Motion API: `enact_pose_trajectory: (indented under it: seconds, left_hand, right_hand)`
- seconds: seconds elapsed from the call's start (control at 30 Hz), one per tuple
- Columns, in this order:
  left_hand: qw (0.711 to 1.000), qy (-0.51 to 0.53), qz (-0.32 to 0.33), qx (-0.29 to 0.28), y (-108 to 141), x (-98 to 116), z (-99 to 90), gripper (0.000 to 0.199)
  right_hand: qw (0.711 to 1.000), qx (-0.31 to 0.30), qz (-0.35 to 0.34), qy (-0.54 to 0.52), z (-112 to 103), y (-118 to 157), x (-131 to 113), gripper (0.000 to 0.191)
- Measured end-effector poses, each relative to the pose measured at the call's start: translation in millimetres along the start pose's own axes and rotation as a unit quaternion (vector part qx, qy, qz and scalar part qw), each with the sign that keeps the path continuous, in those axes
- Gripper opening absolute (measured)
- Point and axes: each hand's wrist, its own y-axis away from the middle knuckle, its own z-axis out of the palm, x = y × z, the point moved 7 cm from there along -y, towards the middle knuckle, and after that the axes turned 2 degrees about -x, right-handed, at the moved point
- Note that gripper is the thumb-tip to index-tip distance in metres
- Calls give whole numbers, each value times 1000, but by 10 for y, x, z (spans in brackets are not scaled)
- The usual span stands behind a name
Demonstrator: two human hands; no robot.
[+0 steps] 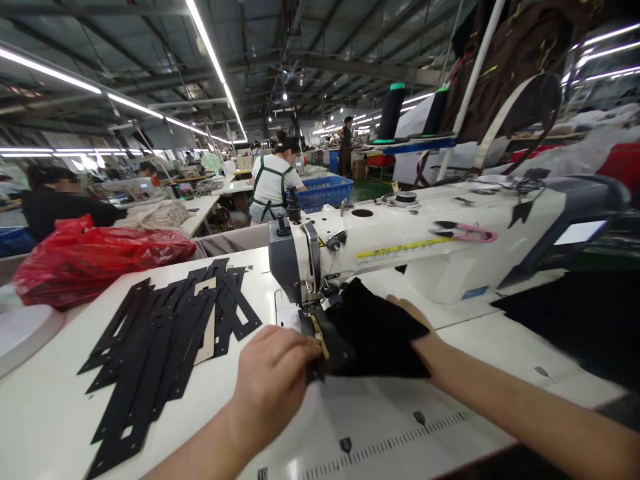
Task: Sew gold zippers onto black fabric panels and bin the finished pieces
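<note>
A black fabric piece (377,327) lies under the needle area of a white sewing machine (400,233). A narrow gold-coloured strip, perhaps a zipper or metal trim (320,337), shows along its left part. My left hand (273,373) is closed, thumb and fingers pinching the left edge of the piece just in front of the presser foot (313,310). On the other side, my right hand (413,317) reaches behind the raised fabric and touches it; its fingers are mostly hidden.
Several black slotted strips (160,333) lie piled left on the white table (240,427). Behind them sits a red plastic bag (95,257). Pink-handled thread snips (465,231) rest on the machine arm. Dark fabric (575,320) lies right. A co-worker (275,177) sits ahead.
</note>
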Motion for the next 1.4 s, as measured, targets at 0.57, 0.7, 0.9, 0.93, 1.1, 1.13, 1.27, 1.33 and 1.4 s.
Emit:
enact_pose_trajectory:
  seconds: [0.57, 0.7, 0.9, 0.93, 1.1, 1.13, 1.27, 1.33, 1.4]
  left_hand:
    - [989, -16, -58, -133, 306, -380, 449, 13]
    - [987, 21, 8, -160, 312, -379, 529, 29]
    - [978, 27, 22, -206, 353, -415, 668, 35]
    - [978, 26, 18, -207, 359, -414, 675, 35]
    - [979, 20, 5, -205, 379, -399, 674, 37]
    - [979, 14, 5, -204, 378, -398, 669, 38]
    - [979, 0, -5, -206, 354, -416, 658, 38]
    - [980, 7, -16, -200, 329, -424, 647, 33]
    - [981, 10, -26, -191, 310, -433, 640, 27]
  right_hand:
    - [770, -13, 433, -468, 266, 328, 769, 53]
    - [733, -24, 465, -496, 310, 382, 610, 72]
    - [779, -69, 396, -481, 283, 329, 577, 65]
    - [800, -72, 381, -459, 258, 296, 627, 59]
    - [836, -85, 387, -381, 269, 66, 962, 45]
    - [836, -93, 382, -382, 304, 4, 995, 42]
    - [854, -113, 345, -371, 422, -162, 1027, 30]
    - [873, -103, 328, -346, 423, -179, 1024, 25]
    - [895, -88, 312, -308, 378, -170, 1021, 21]
